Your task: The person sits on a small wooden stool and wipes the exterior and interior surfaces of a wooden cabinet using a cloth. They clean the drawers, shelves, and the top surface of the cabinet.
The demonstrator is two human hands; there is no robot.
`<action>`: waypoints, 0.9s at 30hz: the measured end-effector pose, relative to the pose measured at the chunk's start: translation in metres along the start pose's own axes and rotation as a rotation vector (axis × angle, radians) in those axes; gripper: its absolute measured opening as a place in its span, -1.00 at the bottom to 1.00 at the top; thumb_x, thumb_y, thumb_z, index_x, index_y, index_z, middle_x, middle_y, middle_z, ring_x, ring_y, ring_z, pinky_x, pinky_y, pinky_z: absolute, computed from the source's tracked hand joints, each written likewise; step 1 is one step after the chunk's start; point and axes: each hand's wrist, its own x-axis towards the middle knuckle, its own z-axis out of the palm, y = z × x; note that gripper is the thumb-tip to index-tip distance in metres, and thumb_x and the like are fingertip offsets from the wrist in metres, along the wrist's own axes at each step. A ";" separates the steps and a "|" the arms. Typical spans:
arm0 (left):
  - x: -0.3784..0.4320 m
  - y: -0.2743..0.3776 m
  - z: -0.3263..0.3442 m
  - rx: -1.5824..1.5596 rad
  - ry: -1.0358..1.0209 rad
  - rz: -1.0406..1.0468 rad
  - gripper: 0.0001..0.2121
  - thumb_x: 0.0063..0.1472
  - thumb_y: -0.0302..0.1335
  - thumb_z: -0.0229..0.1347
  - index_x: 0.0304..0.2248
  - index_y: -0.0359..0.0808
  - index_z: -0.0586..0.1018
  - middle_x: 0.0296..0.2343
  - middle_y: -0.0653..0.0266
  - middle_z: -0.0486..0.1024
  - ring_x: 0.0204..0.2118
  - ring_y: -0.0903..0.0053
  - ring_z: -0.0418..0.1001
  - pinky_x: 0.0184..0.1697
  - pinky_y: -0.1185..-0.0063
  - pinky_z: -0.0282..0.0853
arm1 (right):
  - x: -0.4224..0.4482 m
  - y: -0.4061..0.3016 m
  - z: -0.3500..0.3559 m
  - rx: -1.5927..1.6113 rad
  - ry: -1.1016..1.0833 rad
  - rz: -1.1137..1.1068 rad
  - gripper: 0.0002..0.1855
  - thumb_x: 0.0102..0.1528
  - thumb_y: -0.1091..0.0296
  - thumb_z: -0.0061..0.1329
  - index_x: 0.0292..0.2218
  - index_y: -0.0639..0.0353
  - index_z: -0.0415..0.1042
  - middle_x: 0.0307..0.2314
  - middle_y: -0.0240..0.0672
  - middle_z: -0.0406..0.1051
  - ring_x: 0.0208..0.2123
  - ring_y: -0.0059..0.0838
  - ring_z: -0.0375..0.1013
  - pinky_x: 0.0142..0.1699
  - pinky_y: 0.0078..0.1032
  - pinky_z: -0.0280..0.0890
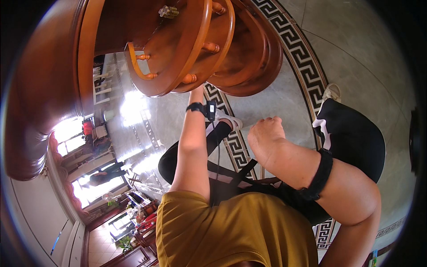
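Note:
A curved, varnished wooden display shelf (200, 71) with rounded tiers and turned spindles (210, 47) fills the upper part of the view. My left arm reaches up to its lower rim. Only the base of my left hand (196, 91) shows; the shelf hides its fingers and anything they touch. A black band carries a small device (210, 110) at that wrist, with a thin cable hanging from it. Apart from the shelf, my right hand (267, 137) is raised over the floor, fingers curled in. Nothing shows in it, though its palm side is hidden.
Small clear-and-yellow pieces (168, 12) stand on the upper wood. Glossy grey tile (347, 50) with a Greek-key border (297, 50) lies below. My legs (350, 137) are bent apart. Far left, a person (100, 178) is near bright windows. A potted plant (125, 243) stands below left.

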 end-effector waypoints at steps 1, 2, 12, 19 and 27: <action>0.005 -0.007 0.004 0.094 -0.023 0.046 -0.67 0.10 -0.51 -0.18 -0.12 -0.41 0.34 -0.21 -0.09 0.38 -0.19 0.05 0.34 -0.11 0.39 0.24 | 0.001 0.000 0.000 0.010 -0.010 0.008 -0.64 -0.21 0.35 0.04 -0.27 0.16 0.42 -0.30 -0.26 0.37 -0.20 -0.36 0.35 -0.16 -0.42 0.21; 0.008 -0.012 0.011 0.190 -0.032 0.092 -0.66 0.09 -0.52 -0.18 -0.11 -0.41 0.34 -0.22 -0.09 0.38 -0.19 0.06 0.35 -0.12 0.39 0.25 | 0.001 -0.001 -0.001 0.018 -0.018 0.014 -0.62 -0.22 0.35 0.05 -0.27 0.17 0.42 -0.29 -0.25 0.37 -0.20 -0.35 0.35 -0.16 -0.42 0.20; -0.032 0.028 0.044 0.696 -0.224 0.169 -0.61 0.08 -0.50 -0.18 -0.10 -0.57 0.26 -0.42 -0.09 0.47 -0.37 0.21 0.47 -0.31 0.41 0.39 | 0.003 -0.005 0.002 -0.014 0.018 -0.035 -0.74 -0.18 0.39 0.00 -0.34 0.11 0.47 -0.34 -0.29 0.41 -0.23 -0.36 0.37 -0.21 -0.44 0.21; -0.093 0.134 0.074 0.430 -0.310 0.363 -0.63 0.01 -0.49 -0.12 -0.16 -0.52 0.35 -0.55 0.04 0.49 -0.49 0.26 0.49 -0.45 0.46 0.41 | 0.006 -0.009 0.009 -0.044 0.066 0.000 -0.75 -0.17 0.40 -0.01 -0.35 0.09 0.47 -0.33 -0.28 0.41 -0.23 -0.35 0.39 -0.21 -0.44 0.22; -0.121 0.219 0.055 -0.795 -0.302 0.289 -0.60 0.00 -0.66 -0.15 -0.10 -0.31 0.34 -0.19 0.02 0.37 -0.19 0.35 0.39 -0.10 0.53 0.24 | 0.001 -0.004 0.012 0.048 0.027 -0.001 -0.78 -0.14 0.38 -0.06 -0.36 0.05 0.48 -0.36 -0.33 0.44 -0.26 -0.36 0.41 -0.23 -0.42 0.21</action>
